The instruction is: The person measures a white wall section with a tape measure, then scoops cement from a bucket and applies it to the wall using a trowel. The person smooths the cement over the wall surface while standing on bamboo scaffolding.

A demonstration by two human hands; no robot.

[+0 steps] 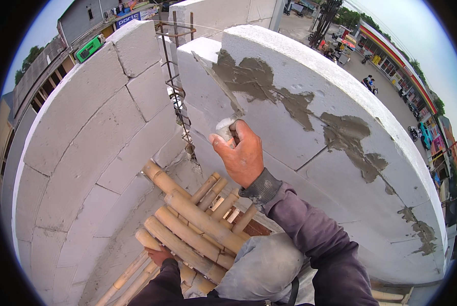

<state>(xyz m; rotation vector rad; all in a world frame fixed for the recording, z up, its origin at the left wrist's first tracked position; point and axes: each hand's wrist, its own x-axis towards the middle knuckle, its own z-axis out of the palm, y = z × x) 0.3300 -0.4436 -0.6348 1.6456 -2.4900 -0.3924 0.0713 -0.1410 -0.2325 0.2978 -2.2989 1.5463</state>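
Note:
In my right hand (242, 155), closed around its pale handle, is a trowel (218, 84). The blade points up and away to the left, edge-on to me, close against the face of the white block wall (284, 132). Wet grey mortar (246, 76) is smeared over that wall's upper part, with patches running down to the right along a joint. Lower left, my left hand (159, 256) grips the end of a bamboo pole (187, 250) in the platform beneath me; its fingers are partly hidden.
Upright steel rebar (175, 81) stands in the gap between the two walls. A second block wall (85, 137) curves along the left, with a green boxy object (89, 48) on top. A thin string (203, 26) crosses near the rebar tops. Beyond the right wall lies a street (391, 109) far below.

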